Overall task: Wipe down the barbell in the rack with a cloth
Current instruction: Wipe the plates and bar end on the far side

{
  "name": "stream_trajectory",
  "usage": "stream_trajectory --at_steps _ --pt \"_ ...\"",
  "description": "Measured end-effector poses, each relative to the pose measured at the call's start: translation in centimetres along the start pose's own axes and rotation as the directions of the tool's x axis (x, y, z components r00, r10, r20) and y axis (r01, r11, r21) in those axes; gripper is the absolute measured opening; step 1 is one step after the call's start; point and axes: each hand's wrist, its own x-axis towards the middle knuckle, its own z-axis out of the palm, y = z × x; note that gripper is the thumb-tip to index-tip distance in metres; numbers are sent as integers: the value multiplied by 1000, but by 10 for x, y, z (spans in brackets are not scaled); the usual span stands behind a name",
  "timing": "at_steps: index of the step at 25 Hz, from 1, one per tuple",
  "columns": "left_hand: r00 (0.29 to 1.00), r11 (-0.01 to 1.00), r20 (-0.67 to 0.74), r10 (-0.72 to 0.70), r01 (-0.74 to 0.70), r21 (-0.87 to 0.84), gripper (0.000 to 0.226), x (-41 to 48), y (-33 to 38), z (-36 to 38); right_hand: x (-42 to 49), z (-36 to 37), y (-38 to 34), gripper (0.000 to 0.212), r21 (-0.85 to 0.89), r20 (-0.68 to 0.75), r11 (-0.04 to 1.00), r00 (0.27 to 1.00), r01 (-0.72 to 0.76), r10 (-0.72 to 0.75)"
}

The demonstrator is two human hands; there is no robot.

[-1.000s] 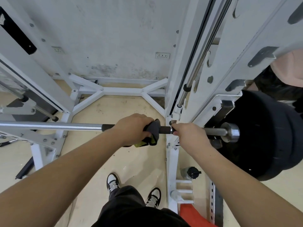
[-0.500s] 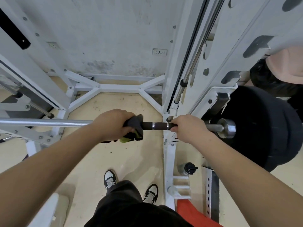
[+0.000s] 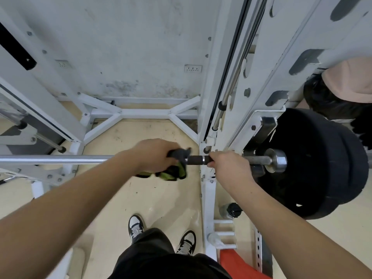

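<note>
Where the barbell (image 3: 60, 159) runs level across the white rack (image 3: 208, 190), the left hand (image 3: 155, 156) reaches in from the lower left, arm nearly straight, fingers closed round the bar over a grey and yellow-green cloth (image 3: 175, 170) that hangs below it. Left of that hand the bare steel shaft stretches free to the frame edge. Right of the cloth a short dark stretch of bar shows, then the right hand (image 3: 227, 166), fingers wrapped on the bar beside the rack upright. Beyond it sit the black weight plates (image 3: 322, 164), closing that end.
</note>
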Motion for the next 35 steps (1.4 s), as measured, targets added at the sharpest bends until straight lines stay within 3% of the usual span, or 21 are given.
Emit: stream_trajectory --at_steps 2,4,7,10,13,16,18,20,25,28,31,33,35 --pt "991 991 28 -131 132 -23 23 -16 -26 -12 2 1 0 17 -10 -3 1000 1000 5 -5" --pt "985 985 18 -170 170 -15 21 -1 -13 -14 6 1 0 16 -17 22 1000 1000 1 -1" --pt "998 997 -54 -38 41 71 24 40 57 4 5 5 0 11 -36 -9 999 1000 -19 19" --pt "997 1000 -76 15 -16 -7 27 48 73 10 3 8 2 9 -50 -70 998 997 -34 30" --pt "992 992 -36 -124 123 -33 31 21 17 -3 3 7 2 15 -49 -44 999 999 7 -9" --pt "927 930 65 -368 369 8 37 -4 -46 -18 4 4 0 11 -59 -2 998 1000 11 -11" --pt "901 903 60 -429 427 37 38 1 -49 -17 4 4 -1 9 -60 1 998 1000 0 0" --pt "927 927 6 -374 374 19 31 22 -18 -7 5 6 -1 10 -55 -11 998 1000 -11 10" --pt "988 993 -119 -93 83 -84 28 40 56 16 4 11 3 17 -54 -66 998 998 -22 18" --pt "971 978 -134 -198 185 -98 29 4 2 6 4 7 2 17 -24 -45 999 999 -28 27" --pt "910 919 -163 -380 392 45 34 -34 -75 -4 4 4 0 16 -8 -11 999 999 -45 44" --pt "897 909 -204 -392 411 63 37 -37 -77 5 8 -6 -4 12 -13 47 998 997 -64 64" --pt "911 933 -268 -312 347 94 42 -25 -41 21 19 -17 -24 9 -49 111 998 993 -36 41"
